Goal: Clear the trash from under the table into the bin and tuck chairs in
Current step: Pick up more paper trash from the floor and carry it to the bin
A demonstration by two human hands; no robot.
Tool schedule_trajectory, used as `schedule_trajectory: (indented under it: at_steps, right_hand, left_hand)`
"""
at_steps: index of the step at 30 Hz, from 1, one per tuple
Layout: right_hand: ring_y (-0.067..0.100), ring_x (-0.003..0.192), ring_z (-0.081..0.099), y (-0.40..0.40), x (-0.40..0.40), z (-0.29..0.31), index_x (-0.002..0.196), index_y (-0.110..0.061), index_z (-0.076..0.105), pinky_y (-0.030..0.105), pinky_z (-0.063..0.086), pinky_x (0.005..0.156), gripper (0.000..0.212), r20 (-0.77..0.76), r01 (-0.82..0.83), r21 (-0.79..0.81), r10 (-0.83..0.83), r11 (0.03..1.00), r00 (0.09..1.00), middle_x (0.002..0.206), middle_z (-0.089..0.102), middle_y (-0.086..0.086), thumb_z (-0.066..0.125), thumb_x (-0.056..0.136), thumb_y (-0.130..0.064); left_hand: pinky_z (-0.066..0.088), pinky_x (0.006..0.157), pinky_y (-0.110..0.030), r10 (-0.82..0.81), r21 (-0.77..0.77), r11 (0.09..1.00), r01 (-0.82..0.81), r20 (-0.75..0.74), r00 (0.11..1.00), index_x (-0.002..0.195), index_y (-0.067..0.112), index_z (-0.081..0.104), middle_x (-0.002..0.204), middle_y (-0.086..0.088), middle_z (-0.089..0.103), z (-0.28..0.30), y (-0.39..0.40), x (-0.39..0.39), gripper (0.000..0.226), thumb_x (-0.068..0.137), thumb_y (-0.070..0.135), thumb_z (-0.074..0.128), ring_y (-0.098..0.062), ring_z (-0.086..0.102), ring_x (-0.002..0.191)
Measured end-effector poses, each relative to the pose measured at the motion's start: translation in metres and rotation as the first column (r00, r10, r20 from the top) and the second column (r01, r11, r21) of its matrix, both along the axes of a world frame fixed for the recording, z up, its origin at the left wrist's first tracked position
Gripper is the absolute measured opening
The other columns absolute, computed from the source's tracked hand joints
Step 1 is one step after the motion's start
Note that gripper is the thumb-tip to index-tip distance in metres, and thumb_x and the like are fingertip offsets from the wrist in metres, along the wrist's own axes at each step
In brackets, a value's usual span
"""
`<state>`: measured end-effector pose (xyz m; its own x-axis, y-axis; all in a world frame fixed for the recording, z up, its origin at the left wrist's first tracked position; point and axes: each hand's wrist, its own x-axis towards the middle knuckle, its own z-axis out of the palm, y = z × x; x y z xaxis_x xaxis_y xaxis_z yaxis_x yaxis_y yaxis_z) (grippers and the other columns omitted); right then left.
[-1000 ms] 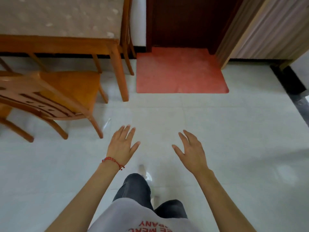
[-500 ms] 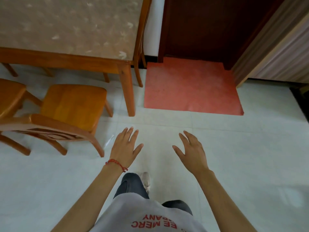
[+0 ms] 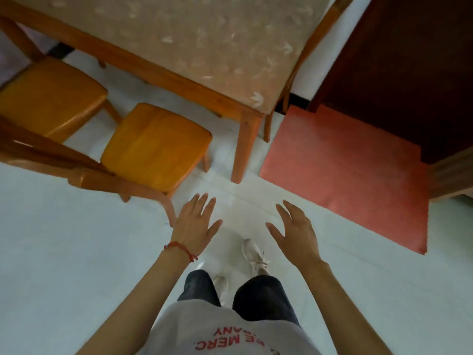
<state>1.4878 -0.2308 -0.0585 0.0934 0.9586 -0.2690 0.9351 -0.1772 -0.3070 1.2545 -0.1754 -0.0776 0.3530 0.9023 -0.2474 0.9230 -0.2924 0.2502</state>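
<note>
A wooden table (image 3: 143, 65) with a beige patterned top fills the upper part of the view. In front of it stands a wooden chair (image 3: 156, 147) with an orange seat, pulled out from the table, its backrest toward me. A second chair (image 3: 48, 98) stands to its left. My left hand (image 3: 195, 225), with a red string at the wrist, hovers with straight fingers just right of the nearer chair's back post, not touching it. My right hand (image 3: 294, 233) hovers spread and empty over the floor. No trash or bin shows in this view.
A red mat (image 3: 340, 172) lies on the white tiled floor at the right, before a dark wooden door (image 3: 399, 67). The table's corner leg (image 3: 244, 147) stands between chair and mat. Another chair's back (image 3: 304, 55) leans at the table's far right side.
I have stepped closer to the table and the view has tilted down and turned. The chair and table corner now lie nearer my hands. Both hands stay spread and empty.
</note>
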Motion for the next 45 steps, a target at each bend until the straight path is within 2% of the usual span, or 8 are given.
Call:
schedule_trajectory:
  at_steps: [3, 8, 12, 17, 21, 24, 33, 45]
  right_hand:
    - [0.021, 0.141, 0.020, 0.043, 0.002, -0.007, 0.142, -0.019, 0.031, 0.036, 0.018, 0.114, 0.060, -0.040, -0.148, -0.034, 0.147, 0.988, 0.988, 0.154, 0.024, 0.003, 0.038, 0.092, -0.051]
    - [0.026, 0.137, 0.032, 0.107, 0.010, -0.018, 0.137, -0.016, 0.040, 0.038, 0.025, 0.110, 0.082, -0.060, -0.449, -0.034, 0.447, 0.893, 0.893, 0.148, 0.035, 0.008, 0.012, 0.082, -0.069]
    - [0.032, 0.125, 0.048, 0.149, 0.008, -0.025, 0.127, -0.009, 0.053, 0.042, 0.038, 0.100, 0.069, -0.060, -0.601, 0.005, 0.600, 0.799, 0.798, 0.135, 0.051, 0.015, 0.026, 0.088, -0.059]
    - [0.027, 0.135, 0.035, 0.167, -0.009, -0.036, 0.135, -0.012, 0.043, 0.041, 0.032, 0.107, 0.064, -0.114, -0.704, -0.027, 0.698, 0.709, 0.707, 0.145, 0.039, 0.011, 0.035, 0.088, -0.055]
    - [0.024, 0.139, 0.026, 0.165, -0.024, -0.053, 0.139, -0.014, 0.037, 0.036, 0.024, 0.111, 0.057, -0.133, -0.768, -0.056, 0.757, 0.638, 0.639, 0.150, 0.032, 0.008, 0.044, 0.092, -0.045]
    - [0.024, 0.138, 0.029, 0.162, -0.035, -0.066, 0.138, -0.013, 0.039, 0.037, 0.027, 0.110, 0.056, -0.135, -0.789, -0.043, 0.779, 0.613, 0.613, 0.149, 0.034, 0.009, 0.046, 0.092, -0.044]
    - [0.025, 0.139, 0.028, 0.159, -0.065, -0.119, 0.139, -0.013, 0.037, 0.038, 0.026, 0.111, 0.057, -0.139, -0.796, -0.031, 0.786, 0.605, 0.603, 0.150, 0.032, 0.009, 0.045, 0.092, -0.045]
    - [0.029, 0.133, 0.038, 0.170, -0.109, -0.295, 0.134, -0.009, 0.045, 0.040, 0.035, 0.105, 0.058, -0.116, -0.825, 0.022, 0.821, 0.565, 0.559, 0.145, 0.041, 0.013, 0.044, 0.090, -0.046]
  left_hand:
    - [0.051, 0.080, -0.051, 0.140, -0.010, 0.990, -0.140, -0.019, 0.990, 0.115, 0.004, 0.060, 0.114, -0.020, 0.064, -0.002, 0.008, -0.001, 0.076, 0.093, 0.054, 0.008, -0.039, 0.060, 0.105]
    - [0.050, 0.082, -0.050, 0.430, -0.041, 0.902, -0.430, 0.001, 0.903, 0.117, 0.003, 0.058, 0.115, -0.021, 0.063, -0.005, 0.004, 0.009, 0.075, 0.093, 0.055, 0.009, -0.040, 0.059, 0.105]
    - [0.047, 0.086, -0.051, 0.612, -0.079, 0.787, -0.612, -0.031, 0.790, 0.117, 0.004, 0.058, 0.118, -0.020, 0.062, -0.009, -0.008, 0.021, 0.075, 0.092, 0.056, 0.010, -0.040, 0.058, 0.108]
    - [0.046, 0.086, -0.050, 0.749, -0.085, 0.655, -0.751, -0.059, 0.660, 0.119, 0.005, 0.058, 0.119, -0.019, 0.061, -0.016, -0.032, 0.029, 0.074, 0.092, 0.055, 0.010, -0.039, 0.058, 0.109]
    - [0.046, 0.088, -0.052, 0.808, -0.080, 0.584, -0.808, -0.039, 0.588, 0.120, 0.004, 0.057, 0.121, -0.021, 0.060, -0.025, -0.049, 0.027, 0.074, 0.092, 0.056, 0.011, -0.040, 0.056, 0.111]
    - [0.044, 0.090, -0.052, 0.834, -0.096, 0.547, -0.832, -0.025, 0.551, 0.121, 0.003, 0.056, 0.122, -0.021, 0.059, -0.037, -0.060, 0.023, 0.075, 0.092, 0.057, 0.012, -0.041, 0.054, 0.113]
    - [0.042, 0.092, -0.052, 0.859, -0.110, 0.507, -0.855, -0.022, 0.512, 0.123, 0.003, 0.054, 0.125, -0.021, 0.057, -0.094, -0.075, -0.003, 0.077, 0.091, 0.059, 0.011, -0.041, 0.052, 0.116]
    - [0.041, 0.093, -0.052, 0.836, -0.053, 0.548, -0.835, -0.003, 0.549, 0.124, 0.004, 0.052, 0.128, -0.020, 0.055, -0.268, -0.072, -0.051, 0.076, 0.091, 0.059, 0.012, -0.041, 0.050, 0.119]
